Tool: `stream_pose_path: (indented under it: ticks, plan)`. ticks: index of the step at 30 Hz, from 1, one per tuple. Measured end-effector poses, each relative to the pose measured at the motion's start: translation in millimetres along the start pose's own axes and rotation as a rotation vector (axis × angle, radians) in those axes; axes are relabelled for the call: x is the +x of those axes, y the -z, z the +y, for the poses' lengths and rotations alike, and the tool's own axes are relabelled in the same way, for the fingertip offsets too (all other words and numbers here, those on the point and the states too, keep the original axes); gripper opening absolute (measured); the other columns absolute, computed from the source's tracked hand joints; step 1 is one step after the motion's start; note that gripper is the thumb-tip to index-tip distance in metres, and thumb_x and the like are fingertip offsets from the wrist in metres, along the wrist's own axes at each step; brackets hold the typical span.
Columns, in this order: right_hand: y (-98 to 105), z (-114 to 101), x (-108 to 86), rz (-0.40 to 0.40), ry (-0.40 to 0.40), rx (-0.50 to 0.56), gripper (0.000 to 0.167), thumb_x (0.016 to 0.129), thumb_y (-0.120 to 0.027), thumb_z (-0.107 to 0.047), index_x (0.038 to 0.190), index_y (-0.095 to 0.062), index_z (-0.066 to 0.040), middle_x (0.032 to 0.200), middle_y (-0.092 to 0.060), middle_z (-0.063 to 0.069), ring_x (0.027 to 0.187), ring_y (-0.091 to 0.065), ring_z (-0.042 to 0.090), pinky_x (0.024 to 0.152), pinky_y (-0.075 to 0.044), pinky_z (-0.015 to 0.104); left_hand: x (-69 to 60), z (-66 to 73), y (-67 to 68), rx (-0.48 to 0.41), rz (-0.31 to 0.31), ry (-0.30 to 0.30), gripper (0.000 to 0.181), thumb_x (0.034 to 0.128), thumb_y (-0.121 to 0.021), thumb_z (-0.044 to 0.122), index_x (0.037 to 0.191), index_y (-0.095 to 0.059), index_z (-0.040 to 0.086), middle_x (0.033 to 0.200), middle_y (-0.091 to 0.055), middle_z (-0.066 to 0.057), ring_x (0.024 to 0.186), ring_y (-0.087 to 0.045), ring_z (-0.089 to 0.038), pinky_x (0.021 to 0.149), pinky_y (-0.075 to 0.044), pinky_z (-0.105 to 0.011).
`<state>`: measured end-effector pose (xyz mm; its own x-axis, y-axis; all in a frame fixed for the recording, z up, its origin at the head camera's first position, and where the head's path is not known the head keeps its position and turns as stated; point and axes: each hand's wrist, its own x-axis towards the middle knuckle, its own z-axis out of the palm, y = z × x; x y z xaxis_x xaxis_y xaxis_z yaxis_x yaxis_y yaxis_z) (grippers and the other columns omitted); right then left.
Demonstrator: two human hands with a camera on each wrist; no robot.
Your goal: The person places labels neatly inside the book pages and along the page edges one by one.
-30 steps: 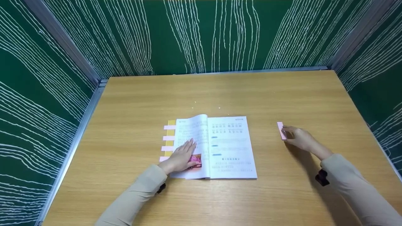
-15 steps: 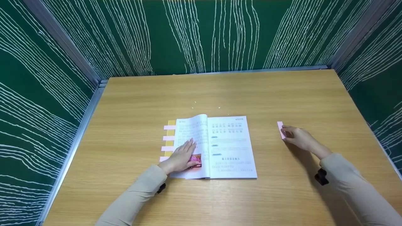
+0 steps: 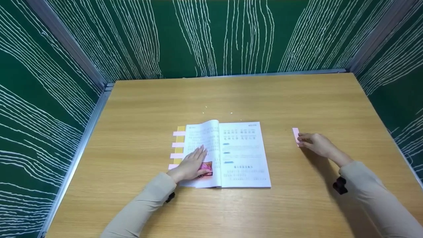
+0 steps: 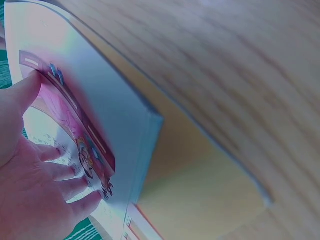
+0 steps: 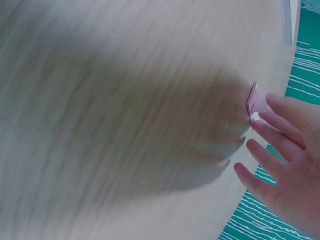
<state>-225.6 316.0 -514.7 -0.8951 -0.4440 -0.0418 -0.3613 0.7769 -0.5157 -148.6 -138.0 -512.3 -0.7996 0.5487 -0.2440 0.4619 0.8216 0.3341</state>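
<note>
An open book (image 3: 245,157) with printed pages lies on the table. My left hand (image 3: 190,167) rests spread on its left page, the thumb over a pink picture (image 4: 55,102), as the left wrist view also shows. Off to the book's right is a narrow pad of pink sticky notes (image 3: 295,131). My right hand (image 3: 318,144) is at this pad's near end, thumb and index finger pinching a pink sheet. The right wrist view shows the sheet (image 5: 260,102) partly lifted from the pad, while the other fingers (image 5: 255,177) stay loosely extended.
Several pink sticky tabs (image 3: 177,144) stick out past the book's left edge, over a yellow cover (image 3: 180,128). Small white scraps (image 3: 231,113) lie behind the book. Green walls with white lines (image 3: 185,36) enclose the wooden table (image 3: 148,105) at the back and sides.
The thumb and fingers of my right hand have drawn closer together at the pad, and the pink sheet's near end now looks raised. My left hand and the book stay put.
</note>
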Motion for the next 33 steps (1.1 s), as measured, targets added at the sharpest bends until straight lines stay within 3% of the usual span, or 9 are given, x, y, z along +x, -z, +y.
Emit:
stream_pose_path:
  ticks: [10,18,27,29,33]
  plan:
    - [0.9,-4.3,1.6,0.120,-0.045,-0.027,0.023,0.086,-0.052,-0.002,0.102,-0.060,0.012,0.102,-0.057,0.032,0.092,-0.056,0.043,0.078,-0.042,0.054,0.2,-0.3,0.7,0.005,0.003,-0.010,0.073,0.0887,-0.047,0.039,0.138,-0.018,-0.006,0.144,-0.011,-0.024,0.132,-0.011,-0.036,0.105,-0.016,-0.046]
    - [2.6,-8.0,1.4,0.178,-0.107,0.047,0.024,0.088,-0.051,-0.005,0.103,-0.059,0.012,0.102,-0.057,0.031,0.096,-0.053,0.046,0.080,-0.041,0.055,2.0,0.5,2.8,0.023,-0.020,0.017,0.074,0.0884,-0.047,0.041,0.138,-0.018,-0.004,0.145,-0.010,-0.022,0.133,-0.010,-0.033,0.106,-0.016,-0.044]
    - [-0.8,-8.2,2.1,0.312,-0.050,0.117,0.016,0.082,-0.057,0.002,0.094,-0.063,0.011,0.093,-0.061,0.029,0.087,-0.058,0.042,0.073,-0.046,0.050,1.7,2.8,4.2,0.018,-0.024,0.020,0.075,0.0880,-0.046,0.043,0.138,-0.017,-0.004,0.145,-0.011,-0.022,0.132,-0.011,-0.034,0.106,-0.016,-0.044]
    - [-1.2,-8.5,2.4,0.331,-0.050,0.125,0.015,0.081,-0.058,0.002,0.093,-0.063,0.011,0.092,-0.062,0.028,0.084,-0.059,0.041,0.071,-0.048,0.044,1.4,3.4,4.5,0.019,-0.023,0.022,0.076,0.0877,-0.047,0.044,0.138,-0.018,-0.004,0.145,-0.011,-0.023,0.132,-0.011,-0.034,0.106,-0.016,-0.044]
    - [-1.1,-9.3,1.5,0.332,-0.084,0.168,0.016,0.083,-0.057,-0.001,0.094,-0.063,0.010,0.092,-0.062,0.027,0.082,-0.059,0.038,0.063,-0.047,0.016,1.3,3.7,3.6,0.033,-0.018,0.014,0.075,0.0875,-0.047,0.043,0.138,-0.019,-0.006,0.144,-0.013,-0.024,0.132,-0.013,-0.035,0.106,-0.017,-0.044]
